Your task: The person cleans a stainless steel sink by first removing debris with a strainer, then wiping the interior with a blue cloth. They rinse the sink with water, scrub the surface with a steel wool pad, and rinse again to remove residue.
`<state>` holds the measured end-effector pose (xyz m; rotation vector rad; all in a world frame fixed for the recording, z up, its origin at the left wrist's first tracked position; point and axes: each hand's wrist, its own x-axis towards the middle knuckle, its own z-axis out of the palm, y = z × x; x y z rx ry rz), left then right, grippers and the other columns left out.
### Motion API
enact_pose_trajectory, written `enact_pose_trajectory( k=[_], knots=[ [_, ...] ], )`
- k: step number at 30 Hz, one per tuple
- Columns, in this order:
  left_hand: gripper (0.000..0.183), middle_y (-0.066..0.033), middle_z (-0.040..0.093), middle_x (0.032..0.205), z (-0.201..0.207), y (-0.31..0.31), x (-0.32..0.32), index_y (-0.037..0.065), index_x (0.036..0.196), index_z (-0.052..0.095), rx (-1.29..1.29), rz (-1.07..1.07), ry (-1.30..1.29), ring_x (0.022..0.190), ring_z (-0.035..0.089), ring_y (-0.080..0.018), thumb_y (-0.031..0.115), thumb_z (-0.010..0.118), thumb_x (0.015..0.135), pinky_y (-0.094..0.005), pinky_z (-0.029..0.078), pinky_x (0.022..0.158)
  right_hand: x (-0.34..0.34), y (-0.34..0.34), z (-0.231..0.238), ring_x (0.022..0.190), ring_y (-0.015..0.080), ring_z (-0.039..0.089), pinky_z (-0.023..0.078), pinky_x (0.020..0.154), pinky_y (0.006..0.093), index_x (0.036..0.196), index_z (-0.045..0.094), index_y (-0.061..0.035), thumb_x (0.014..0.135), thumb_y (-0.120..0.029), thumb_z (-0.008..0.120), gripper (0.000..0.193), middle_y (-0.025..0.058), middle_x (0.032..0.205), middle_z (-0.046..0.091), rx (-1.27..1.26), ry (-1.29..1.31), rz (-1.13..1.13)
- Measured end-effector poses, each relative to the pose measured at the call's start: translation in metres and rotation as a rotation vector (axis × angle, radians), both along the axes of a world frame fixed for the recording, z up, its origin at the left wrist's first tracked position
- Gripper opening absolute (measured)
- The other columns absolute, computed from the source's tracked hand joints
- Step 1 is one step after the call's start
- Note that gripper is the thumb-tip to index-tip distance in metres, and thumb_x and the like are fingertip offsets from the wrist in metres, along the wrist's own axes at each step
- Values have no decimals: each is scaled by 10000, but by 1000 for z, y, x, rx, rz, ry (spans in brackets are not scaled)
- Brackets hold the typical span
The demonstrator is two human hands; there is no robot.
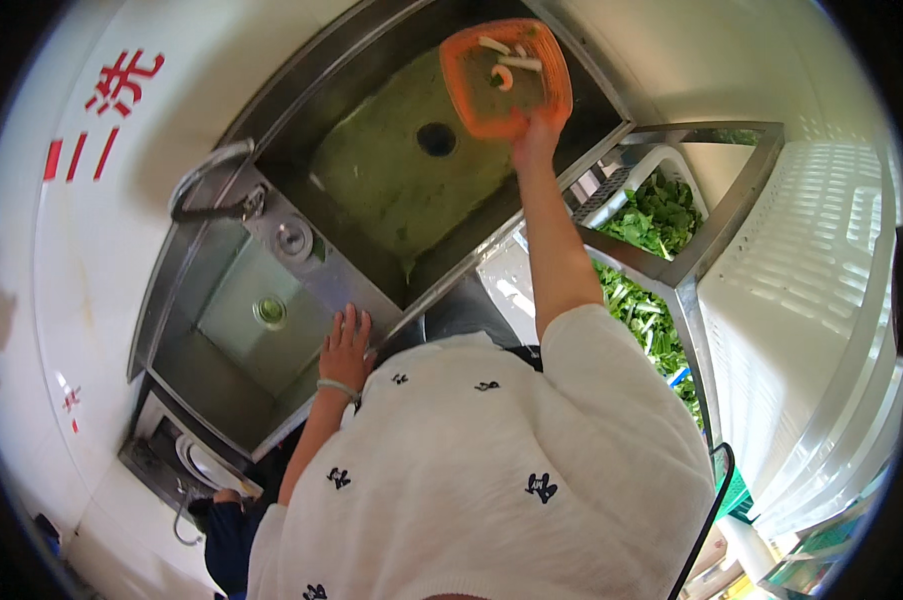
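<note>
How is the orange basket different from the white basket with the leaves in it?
The orange basket is bright orange, while the white basket is white.
The orange basket has just a few pale pieces inside, but the white basket has a big heap of green leaves.
The right hand grips the orange basket, while no hand touches the white basket.
Both are open on top and hold things.

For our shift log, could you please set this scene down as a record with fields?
Right hand: holding an orange basket by its near edge
Basket contents: a few pale pieces
Left hand: resting on the steel divider between larger sink and smaller sink
Larger sink's drain: round, dark
Right side: leafy greens in a white basket
</note>
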<state>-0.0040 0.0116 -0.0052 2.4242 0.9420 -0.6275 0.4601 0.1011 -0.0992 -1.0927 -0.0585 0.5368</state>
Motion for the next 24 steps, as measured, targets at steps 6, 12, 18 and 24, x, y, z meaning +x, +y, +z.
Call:
enact_pose_trajectory(
  k=[6, 12, 18, 24],
  knots=[
    [790, -95, 171, 1516, 3, -5, -7, 182, 1435, 241, -17, 82, 24, 1373, 226, -324, 257, 672, 777, -505, 368, 1015, -15, 21, 47, 978, 261, 559, 538, 758, 393, 1301, 356, -152, 821, -22, 456, 508, 71, 1140, 488, -355, 7, 472],
    [776, -82, 173, 1520, 6, -2, -2, 196, 1439, 244, -21, 85, 15, 1381, 216, -305, 245, 663, 787, -502, 350, 1032, -51, 62, 5, 1059, 382, 546, 490, 833, 450, 1354, 297, -161, 808, -147, 559, 606, 228, 1313, 353, -982, -786, 701],
    [769, -73, 162, 1525, 5, -6, -4, 200, 1440, 244, -26, 116, 28, 1387, 208, -290, 244, 655, 792, -497, 338, 1043, -120, 105, 43, 987, 421, 561, 490, 832, 446, 1349, 288, -137, 830, -263, 606, 621, 268, 1314, 313, -1200, -848, 1062],
    [762, -64, 172, 1523, 3, -9, -5, 206, 1437, 255, -8, 165, 12, 1387, 214, -280, 248, 655, 790, -493, 337, 1044, -169, 129, 11, 1078, 429, 521, 456, 899, 453, 1373, 275, -116, 799, -201, 620, 676, 298, 1333, 278, -1093, -735, 1107]
  ],
)
